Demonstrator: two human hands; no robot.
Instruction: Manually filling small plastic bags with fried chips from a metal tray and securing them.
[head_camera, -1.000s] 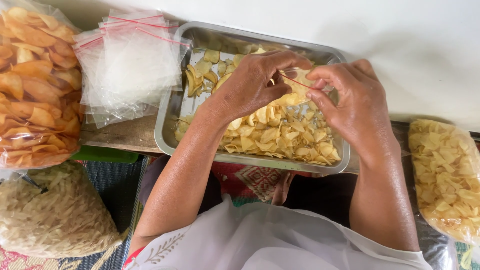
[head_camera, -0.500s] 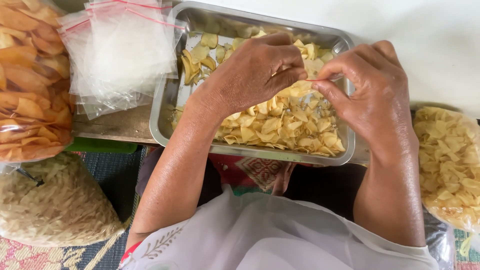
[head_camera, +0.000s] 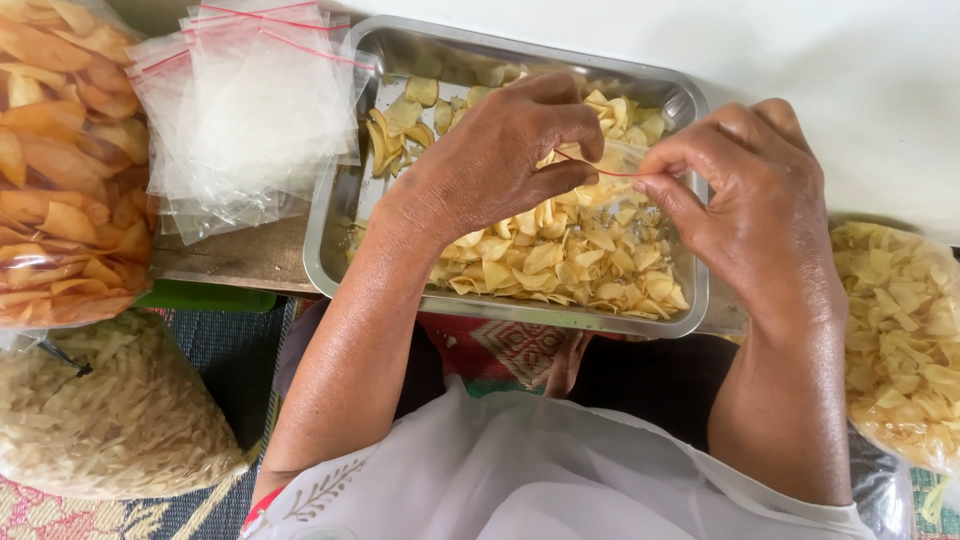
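Compared with half a second ago, the red strip at the mouth of the small clear bag (head_camera: 612, 165) is lying a little lower in the frame, and it is now running as a thin slanted line between the two hands instead of a short flat one. The hands are staying in almost the same place over the upper right part of the metal tray (head_camera: 330, 240). I judge from this that the pinching along the bag mouth is going on and is not finished, because the strip is not yet looking flat.

The left hand (head_camera: 500, 150) is coming in from the lower left of the frame. Its fingers are curled narrow, and the thumb and forefinger are pinching the left end of the red strip. The right hand (head_camera: 745, 200) is coming from the lower right; its fingers are also closed tight, gripping the right end of the same strip. The bag is hanging between both hands, just above the pale yellow chips (head_camera: 560, 255) that are filling the lower half of the tray. How full the bag is, I cannot tell.

At the upper left, a stack of empty clear bags (head_camera: 250, 110) is lying beside the tray. Further left a big bag of orange chips (head_camera: 60, 160) is standing, and at the right edge another bag of pale chips (head_camera: 900, 340).
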